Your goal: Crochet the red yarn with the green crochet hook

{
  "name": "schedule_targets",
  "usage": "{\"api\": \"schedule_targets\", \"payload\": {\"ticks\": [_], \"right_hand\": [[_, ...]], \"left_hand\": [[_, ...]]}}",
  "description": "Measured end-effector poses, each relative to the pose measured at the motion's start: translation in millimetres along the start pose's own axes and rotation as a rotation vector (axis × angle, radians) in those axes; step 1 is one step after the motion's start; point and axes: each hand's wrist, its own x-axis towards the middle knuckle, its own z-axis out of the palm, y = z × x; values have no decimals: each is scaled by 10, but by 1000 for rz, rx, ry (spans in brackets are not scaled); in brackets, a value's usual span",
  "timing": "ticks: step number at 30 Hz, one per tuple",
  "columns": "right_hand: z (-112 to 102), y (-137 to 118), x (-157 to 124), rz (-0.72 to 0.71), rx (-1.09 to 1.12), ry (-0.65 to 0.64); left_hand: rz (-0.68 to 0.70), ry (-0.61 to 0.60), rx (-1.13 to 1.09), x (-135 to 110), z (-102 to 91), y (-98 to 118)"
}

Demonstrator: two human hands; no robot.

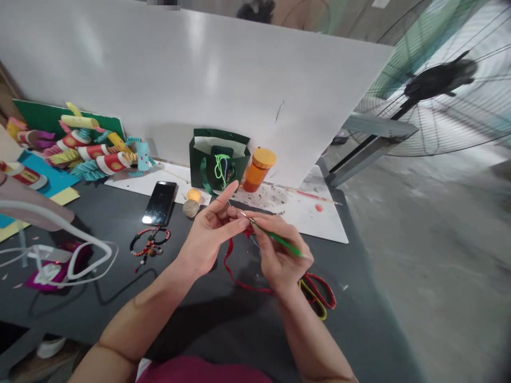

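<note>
Above the dark table, my left hand (205, 239) pinches a small red piece of crochet work (248, 232) between thumb and fingers, its index finger pointing up and away. A strand of red yarn (229, 271) hangs from the work and curves over the table toward the right. My right hand (284, 258) grips a crochet hook with a green handle (281, 242), held like a pen. The metal tip of the hook meets the work at the left fingertips. Fingers hide most of the red piece.
Red-and-yellow-handled scissors (321, 295) lie beside my right wrist. Behind my hands stand a dark green paper bag (197, 165) and an orange jar (260, 170). Leftward are a phone (159, 203), a beaded bracelet (149, 242), a white cable (107, 255) and paper crafts (114, 162). A fan (439, 82) stands right.
</note>
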Motion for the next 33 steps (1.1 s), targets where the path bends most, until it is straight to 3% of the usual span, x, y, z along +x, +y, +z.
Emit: {"api": "schedule_targets", "payload": {"ticks": [3, 9, 13, 24, 30, 33], "right_hand": [[25, 1, -8, -109, -85, 25], [17, -19, -45, 268, 39, 193], [-35, -31, -38, 325, -6, 206], [-28, -51, 149, 597, 440, 139], [29, -14, 77, 456, 401, 125], [-9, 7, 46, 340, 275, 74]], "left_hand": [[-67, -5, -36, -1, -1, -16], [-156, -29, -63, 8, -37, -2], [-187, -52, -95, 16, -63, 19], [-246, -177, -151, 45, -67, 5], [-107, -143, -66, 29, -35, -16], [-42, -102, -62, 30, -27, -25]]}}
